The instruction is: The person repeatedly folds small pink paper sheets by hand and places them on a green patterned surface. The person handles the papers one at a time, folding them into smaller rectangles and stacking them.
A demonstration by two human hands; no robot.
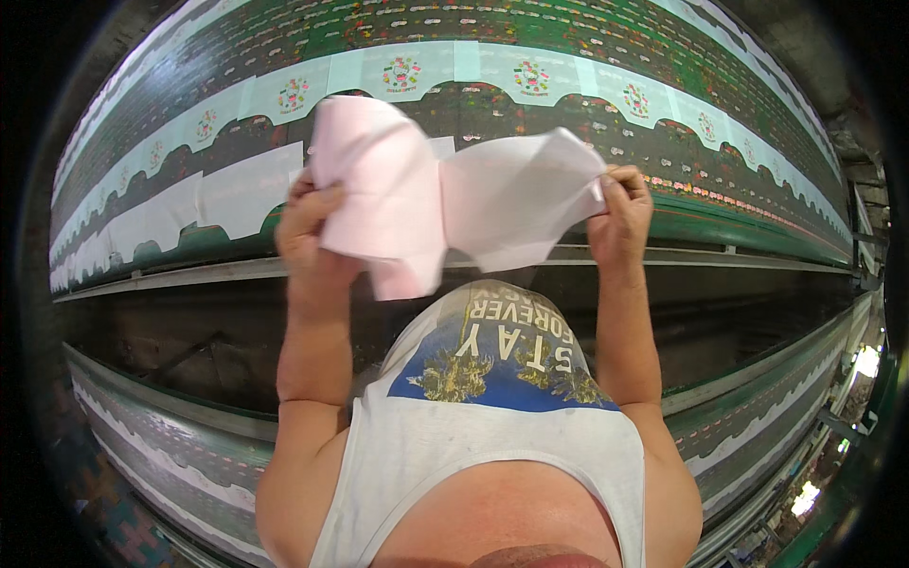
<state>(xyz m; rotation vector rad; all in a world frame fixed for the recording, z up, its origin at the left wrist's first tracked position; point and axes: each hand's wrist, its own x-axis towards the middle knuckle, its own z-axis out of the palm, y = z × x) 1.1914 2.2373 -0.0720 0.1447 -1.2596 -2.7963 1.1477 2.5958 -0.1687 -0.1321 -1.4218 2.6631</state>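
Observation:
My left hand (305, 220) grips a curled bundle of pale pink fabric pieces (376, 177), somewhat blurred and held above the near edge of the long printing table. Between thumb and fingers, my right hand (619, 209) pinches the corner of a pale cut fabric piece (522, 188), which stretches across to the bundle. Whether this piece is fully apart from the bundle I cannot tell. Just beyond, a row of light blue cut pieces (483, 60) lies flat, each with a colourful cartoon print. On the left, plain white pieces (248, 188) lie along the table's near side.
The table (710, 220) has a dark, print-stained surface with a green front side and a metal rail (682, 257) along it. A second long table (220, 440) with rows of pale pieces runs behind me. A dark aisle (192, 341) separates the two.

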